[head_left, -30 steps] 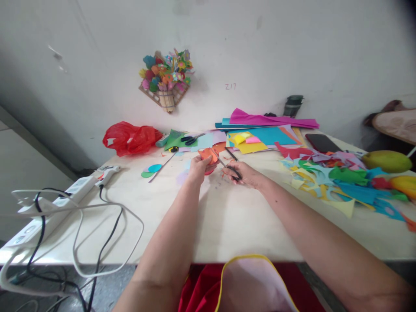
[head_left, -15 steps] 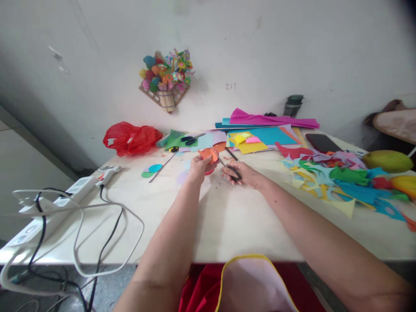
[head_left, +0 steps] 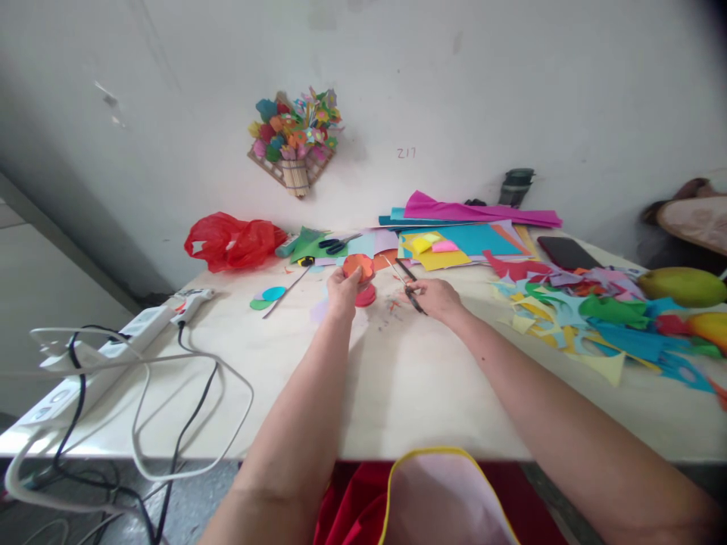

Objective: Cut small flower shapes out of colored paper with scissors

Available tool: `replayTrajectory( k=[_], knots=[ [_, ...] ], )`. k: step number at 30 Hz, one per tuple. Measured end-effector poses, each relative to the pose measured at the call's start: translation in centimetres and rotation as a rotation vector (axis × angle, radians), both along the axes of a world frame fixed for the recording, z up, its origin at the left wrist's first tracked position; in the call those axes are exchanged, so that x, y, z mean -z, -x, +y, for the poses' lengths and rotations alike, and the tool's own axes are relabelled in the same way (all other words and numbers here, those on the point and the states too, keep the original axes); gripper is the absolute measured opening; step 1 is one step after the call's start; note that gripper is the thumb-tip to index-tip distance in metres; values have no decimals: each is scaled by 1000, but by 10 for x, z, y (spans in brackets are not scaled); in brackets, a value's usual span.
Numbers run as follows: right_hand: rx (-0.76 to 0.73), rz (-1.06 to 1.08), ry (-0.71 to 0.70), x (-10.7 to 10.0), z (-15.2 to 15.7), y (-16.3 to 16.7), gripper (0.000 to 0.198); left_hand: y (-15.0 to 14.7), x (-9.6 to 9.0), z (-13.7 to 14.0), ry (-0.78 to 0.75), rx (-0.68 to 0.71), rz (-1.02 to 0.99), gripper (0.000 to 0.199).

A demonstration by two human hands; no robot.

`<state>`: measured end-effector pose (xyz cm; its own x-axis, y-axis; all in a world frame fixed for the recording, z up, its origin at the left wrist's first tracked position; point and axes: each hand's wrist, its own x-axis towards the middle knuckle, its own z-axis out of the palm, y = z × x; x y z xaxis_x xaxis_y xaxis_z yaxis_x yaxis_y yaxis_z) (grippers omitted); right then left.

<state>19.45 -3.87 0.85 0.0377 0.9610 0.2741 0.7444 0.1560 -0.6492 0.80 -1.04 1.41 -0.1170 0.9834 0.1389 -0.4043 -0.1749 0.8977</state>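
Observation:
Between the thumb and fingers of my left hand (head_left: pixel 344 294) is an orange paper flower (head_left: pixel 358 266) with a scalloped edge. My right hand (head_left: pixel 436 298) grips a pair of scissors (head_left: pixel 416 300) by the dark handles, the blades pointing away and up to the left, apart from the paper flower. Just right of my left hand a red paper circle (head_left: pixel 366 296) lies on the table. Small paper snippets (head_left: pixel 393 306) are scattered below the scissors. A dark, thin stick-like thing (head_left: pixel 405 268) lies behind the blades.
Left stand a power strip (head_left: pixel 122 341) with cables and a red plastic bag (head_left: pixel 232 242). Behind my hands lie dark-handled scissors (head_left: pixel 334 245) and coloured paper sheets (head_left: pixel 454 242). Right are a paper scrap heap (head_left: pixel 568 310), a phone (head_left: pixel 568 253) and a green-yellow fruit (head_left: pixel 681 286).
The scissors have drawn away from the orange paper to the right. My left hand has turned the orange flower so its face shows more fully, and the red circle is more exposed.

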Motion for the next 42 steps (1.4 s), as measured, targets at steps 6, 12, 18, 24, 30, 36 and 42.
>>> replayTrajectory(
  k=[6,12,18,24,30,36,42],
  knots=[
    [113,-367,84,-5,-5,2,32,-7,2,-3,-45,75,-16,42],
    [-48,-335,158,-2,-1,1,37,-16,6,-3,-46,147,-44,45],
    [-141,72,147,-1,2,0,23,-17,7,-5,-36,168,-4,44],
    [-224,678,121,-6,-4,7,35,-22,7,-7,-29,164,34,44],
    [-234,862,139,-5,-4,16,34,-28,9,-10,-25,184,62,38],
    [-216,963,86,-1,-2,21,28,-32,5,-20,-64,254,108,31],
    [-224,906,12,0,0,18,25,-33,5,-20,-65,296,94,32]
  ],
)
